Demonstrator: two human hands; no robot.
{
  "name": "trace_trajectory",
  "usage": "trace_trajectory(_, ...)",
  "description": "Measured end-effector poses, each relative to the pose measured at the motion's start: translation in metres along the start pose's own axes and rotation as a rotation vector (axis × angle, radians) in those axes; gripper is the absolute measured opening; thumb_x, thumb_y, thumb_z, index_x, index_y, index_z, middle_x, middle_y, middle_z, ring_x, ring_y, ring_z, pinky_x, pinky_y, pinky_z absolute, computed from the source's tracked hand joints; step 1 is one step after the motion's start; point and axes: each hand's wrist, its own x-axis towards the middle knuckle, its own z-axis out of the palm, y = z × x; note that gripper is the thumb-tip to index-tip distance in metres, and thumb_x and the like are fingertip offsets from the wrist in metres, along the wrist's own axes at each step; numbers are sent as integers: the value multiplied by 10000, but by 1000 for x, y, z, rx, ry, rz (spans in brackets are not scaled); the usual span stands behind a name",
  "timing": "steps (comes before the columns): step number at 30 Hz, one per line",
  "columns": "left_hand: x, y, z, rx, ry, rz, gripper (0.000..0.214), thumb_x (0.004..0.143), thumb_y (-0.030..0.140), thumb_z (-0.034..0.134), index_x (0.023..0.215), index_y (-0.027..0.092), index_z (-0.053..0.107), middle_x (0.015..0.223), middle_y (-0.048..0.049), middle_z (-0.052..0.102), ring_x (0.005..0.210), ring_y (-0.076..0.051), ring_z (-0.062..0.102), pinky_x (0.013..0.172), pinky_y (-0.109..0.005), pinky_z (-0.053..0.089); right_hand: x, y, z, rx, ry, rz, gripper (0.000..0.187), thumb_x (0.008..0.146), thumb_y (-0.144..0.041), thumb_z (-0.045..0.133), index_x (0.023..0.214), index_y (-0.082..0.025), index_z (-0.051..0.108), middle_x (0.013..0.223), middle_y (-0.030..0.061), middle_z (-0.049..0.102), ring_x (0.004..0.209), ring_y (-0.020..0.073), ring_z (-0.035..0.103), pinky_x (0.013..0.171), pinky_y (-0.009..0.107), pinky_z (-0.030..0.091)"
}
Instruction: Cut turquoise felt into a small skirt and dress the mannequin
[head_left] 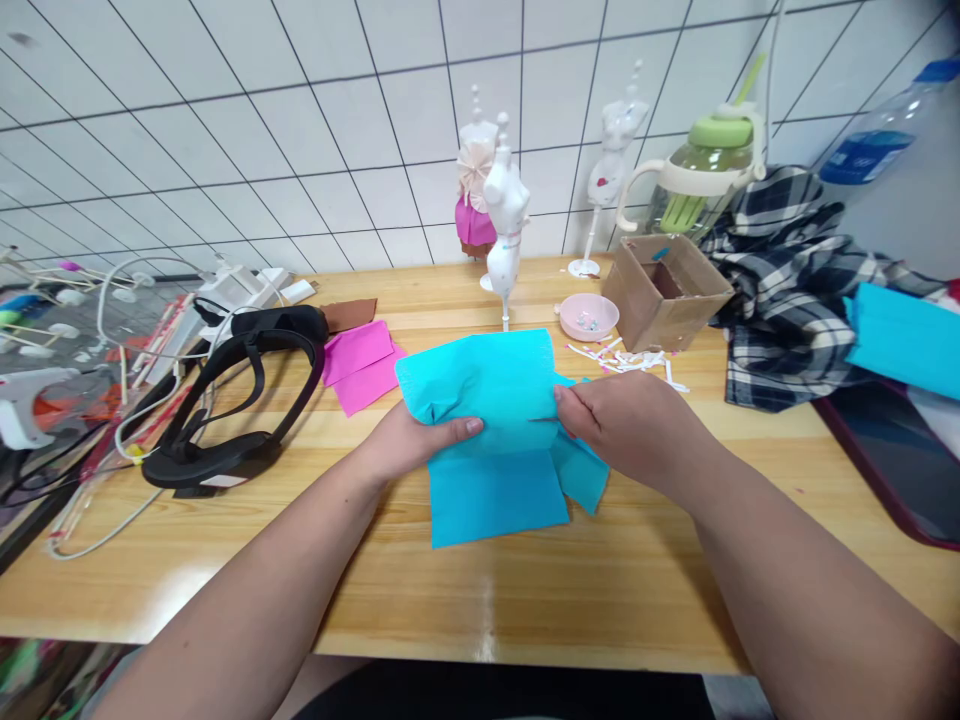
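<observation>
A turquoise sheet of fabric [487, 400] lies folded on the wooden table [525, 590] in front of me. My left hand [420, 440] grips its left side, thumb on top and fingers underneath. My right hand [630, 425] pinches the sheet's right edge, with a thin pin or needle showing at the fingertips. A small white mannequin [505, 225] on a stand rises just behind the sheet.
Pink sheets [364, 365] and a black headset [240, 390] lie to the left, beside cables and a glue gun [22, 405]. Behind: two more mannequins, a pink bowl [589, 316], paper scraps, a cardboard box [667, 290], a green-lidded jug [697, 180], plaid cloth [787, 300].
</observation>
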Motion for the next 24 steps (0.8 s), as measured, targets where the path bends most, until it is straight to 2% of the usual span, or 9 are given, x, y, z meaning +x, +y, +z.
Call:
trace_trajectory(10, 1, -1, 0, 23, 21, 17, 661, 697, 375, 820, 1298, 216, 597, 1366, -119, 607, 1232, -354, 583, 1030, -509, 500, 0, 0, 2, -17, 41, 8, 579, 990, -418, 292, 628, -192, 684, 606, 55, 662, 544, 163, 510, 532, 297, 144)
trace_trajectory(18, 0, -1, 2, 44, 30, -24, 701, 700, 432, 810, 1326, 217, 582, 1350, -118, 620, 1234, -359, 581, 1037, -524, 486, -1, -2, 2, -6, 50, -7, 578, 998, -398, 278, 646, -193, 687, 645, 60, 692, 564, 169, 541, 537, 298, 141)
trace_trajectory(24, 0, 2, 3, 15, 10, -11, 707, 720, 407, 799, 1356, 218, 557, 1359, -120, 613, 1223, -346, 592, 1028, -504, 501, -1, -2, 1, -41, 50, 9, 570, 994, -401, 293, 648, -188, 693, 641, 67, 698, 558, 178, 555, 531, 299, 134)
